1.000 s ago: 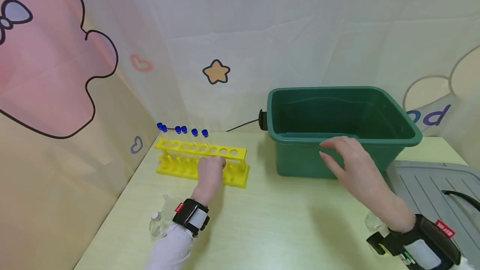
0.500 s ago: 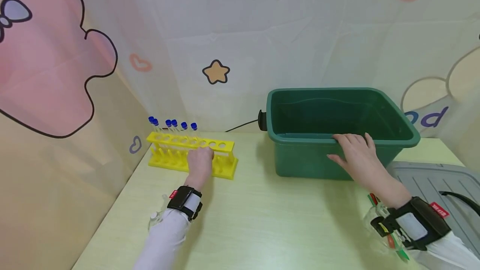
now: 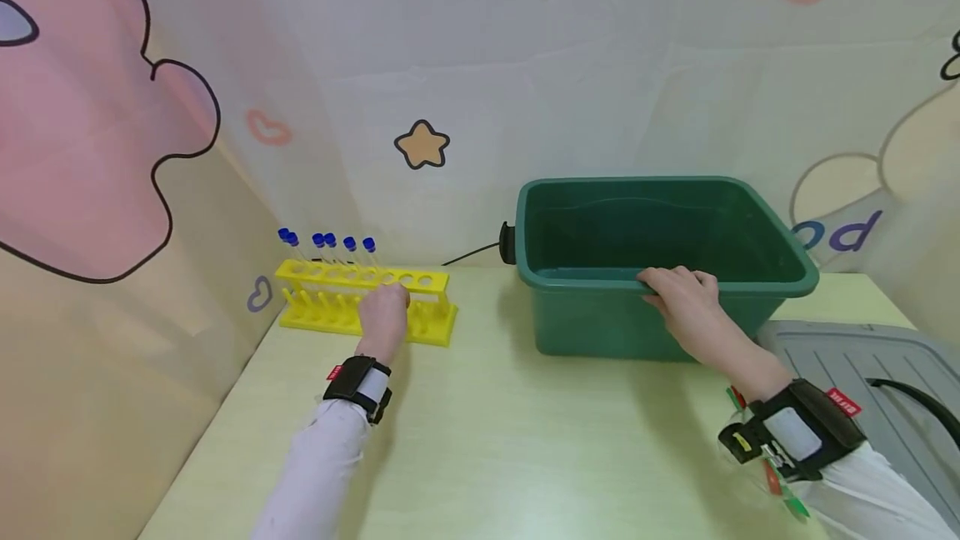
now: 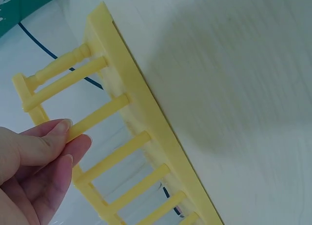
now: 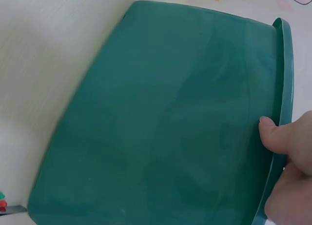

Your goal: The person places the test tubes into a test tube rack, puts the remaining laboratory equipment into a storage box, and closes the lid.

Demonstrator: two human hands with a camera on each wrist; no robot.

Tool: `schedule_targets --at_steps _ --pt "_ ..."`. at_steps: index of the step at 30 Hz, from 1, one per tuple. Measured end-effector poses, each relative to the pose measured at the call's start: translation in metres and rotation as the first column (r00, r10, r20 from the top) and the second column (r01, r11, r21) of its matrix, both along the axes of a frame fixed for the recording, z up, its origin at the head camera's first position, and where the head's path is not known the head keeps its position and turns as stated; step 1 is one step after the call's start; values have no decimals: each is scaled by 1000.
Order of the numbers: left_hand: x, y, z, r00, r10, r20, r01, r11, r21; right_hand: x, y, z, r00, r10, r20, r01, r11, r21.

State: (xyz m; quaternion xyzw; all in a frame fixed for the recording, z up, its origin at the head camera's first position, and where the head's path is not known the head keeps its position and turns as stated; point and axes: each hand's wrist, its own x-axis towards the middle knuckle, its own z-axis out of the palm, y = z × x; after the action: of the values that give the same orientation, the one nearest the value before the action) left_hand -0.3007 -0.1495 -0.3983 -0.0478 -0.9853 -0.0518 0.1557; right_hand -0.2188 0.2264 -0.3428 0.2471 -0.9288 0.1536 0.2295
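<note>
My left hand (image 3: 384, 317) holds the upper bar of a yellow test tube rack (image 3: 318, 321), right of the blue-capped test tubes (image 3: 350, 243) standing in it. In the left wrist view, the thumb and fingers pinch that bar of the rack (image 4: 146, 115) beside one of its pegs. My right hand (image 3: 690, 307) grips the front rim of a large green plastic bin (image 3: 600, 323). Seen from the right wrist, the thumb (image 5: 275, 136) lies against the bin's outer wall (image 5: 161, 108), and the fingers go over the rim, their tips hidden.
A grey ridged panel (image 3: 813, 348) with a black curved piece (image 3: 918, 400) lies at the right. Red and green items (image 3: 772, 477) show beneath the right wrist. A dark cord (image 3: 472, 253) runs behind the table toward the bin's black handle (image 3: 507, 243).
The rack has shifted back and left with the left hand on it. My right hand has come down from above the bin's front onto its rim and now grips it.
</note>
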Motion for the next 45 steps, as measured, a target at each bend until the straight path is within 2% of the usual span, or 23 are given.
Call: schedule_targets --at_steps 8,17,21,36,41,43,45 --pt "-9 -3 -1 1000 -4 -4 4 999 49 7 -16 2 1000 6 23 -6 1000 8" --pt "-19 -3 -2 999 27 45 -31 995 92 20 -41 1 999 35 -29 -34 999 42" --pt "-21 -3 -2 999 30 43 -34 995 92 24 -50 1 997 56 -51 -53 998 45" --pt "-22 0 0 1000 30 6 -31 997 77 43 -75 1 992 84 -94 -77 994 72" --pt "-19 1 3 997 28 72 -33 996 78 47 -80 0 990 90 -107 -82 994 72" --pt "-17 2 8 995 18 99 -28 995 100 49 -80 0 990 88 -107 -81 994 76" --pt "-15 5 15 996 -8 94 -4 992 123 50 -80 1 991 84 -106 -76 994 75"
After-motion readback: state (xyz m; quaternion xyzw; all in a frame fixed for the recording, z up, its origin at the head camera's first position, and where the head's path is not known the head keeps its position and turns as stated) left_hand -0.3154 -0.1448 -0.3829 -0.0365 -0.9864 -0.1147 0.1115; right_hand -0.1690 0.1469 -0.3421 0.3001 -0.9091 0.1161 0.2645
